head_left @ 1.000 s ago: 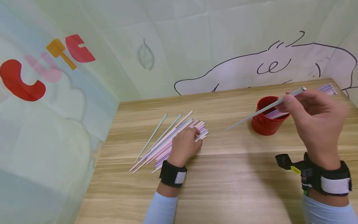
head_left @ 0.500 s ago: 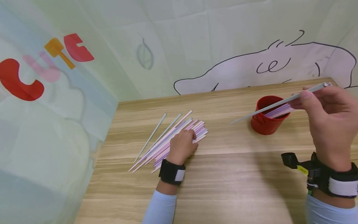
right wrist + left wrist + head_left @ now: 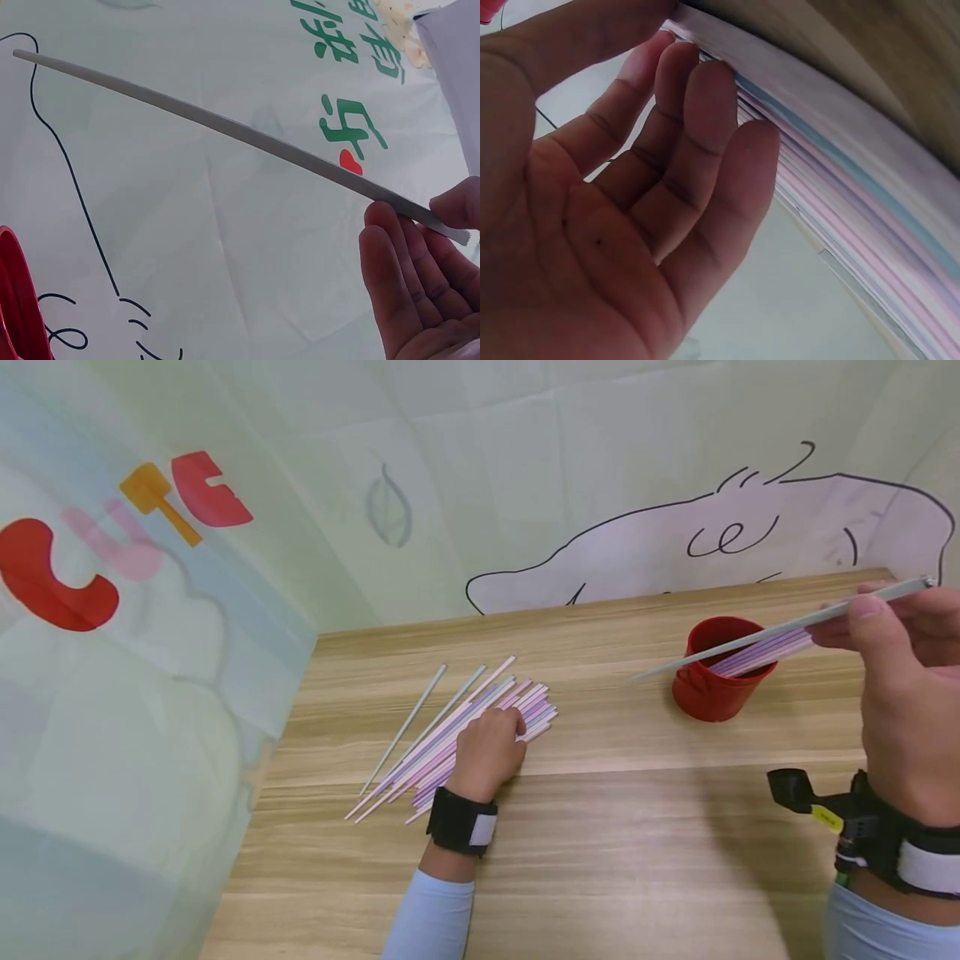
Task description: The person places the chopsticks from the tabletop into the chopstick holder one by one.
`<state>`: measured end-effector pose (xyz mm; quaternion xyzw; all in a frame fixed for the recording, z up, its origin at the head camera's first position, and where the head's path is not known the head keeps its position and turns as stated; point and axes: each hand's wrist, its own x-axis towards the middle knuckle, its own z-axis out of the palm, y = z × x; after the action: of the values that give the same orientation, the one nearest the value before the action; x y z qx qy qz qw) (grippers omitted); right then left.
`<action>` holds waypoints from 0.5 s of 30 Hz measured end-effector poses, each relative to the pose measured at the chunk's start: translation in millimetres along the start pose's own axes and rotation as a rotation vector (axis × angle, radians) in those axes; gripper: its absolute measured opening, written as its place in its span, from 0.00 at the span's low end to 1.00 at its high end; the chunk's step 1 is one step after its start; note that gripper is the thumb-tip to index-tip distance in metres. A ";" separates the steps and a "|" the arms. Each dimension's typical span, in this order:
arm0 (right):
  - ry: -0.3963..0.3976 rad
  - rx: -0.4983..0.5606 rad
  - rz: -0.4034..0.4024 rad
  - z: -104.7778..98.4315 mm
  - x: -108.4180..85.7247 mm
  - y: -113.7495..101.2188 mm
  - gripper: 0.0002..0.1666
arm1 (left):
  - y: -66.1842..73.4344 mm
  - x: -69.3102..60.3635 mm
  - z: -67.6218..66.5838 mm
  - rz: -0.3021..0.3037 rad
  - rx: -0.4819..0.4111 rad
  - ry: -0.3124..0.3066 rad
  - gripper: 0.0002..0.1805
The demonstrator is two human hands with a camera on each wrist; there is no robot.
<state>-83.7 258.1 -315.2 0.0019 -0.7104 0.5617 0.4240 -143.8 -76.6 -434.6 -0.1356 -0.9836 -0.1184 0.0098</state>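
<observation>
A grey-green chopstick (image 3: pixel 240 133), its thick end pinched in the right hand (image 3: pixel 911 668), slants above the tabletop (image 3: pixel 615 860) near its far right corner, thin tip pointing left past a red bucket (image 3: pixel 716 697). The left hand (image 3: pixel 487 752), fingers loosely bent, touches piled chopsticks (image 3: pixel 435 760).

A decorated corner, exact kind of room unclear, wood-grain table (image 3: pixel 637 860), creased printed sheets (image 3: pixel 480 485), cartoon drawing (image 3: pixel 637 560), colourful letters "CUTE" (image 3: pixel 150 489)
</observation>
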 end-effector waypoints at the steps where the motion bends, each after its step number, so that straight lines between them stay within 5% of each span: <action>1: 0.004 -0.013 -0.001 -0.4 0.1 0.0 0.13 | 0.0 0.1 -0.1 0.001 0.000 0.000 0.04; 11: 0.035 0.015 -0.059 -6.6 4.2 5.1 0.15 | -0.2 1.0 -0.8 0.002 0.014 -0.004 0.02; 15: 0.035 -0.061 -0.075 -13.8 3.3 8.8 0.17 | 0.2 1.3 -1.2 0.011 0.029 0.011 0.03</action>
<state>-81.8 274.0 -320.0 0.0057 -0.7189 0.5237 0.4570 -145.0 -76.4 -433.3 -0.1405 -0.9844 -0.1048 0.0176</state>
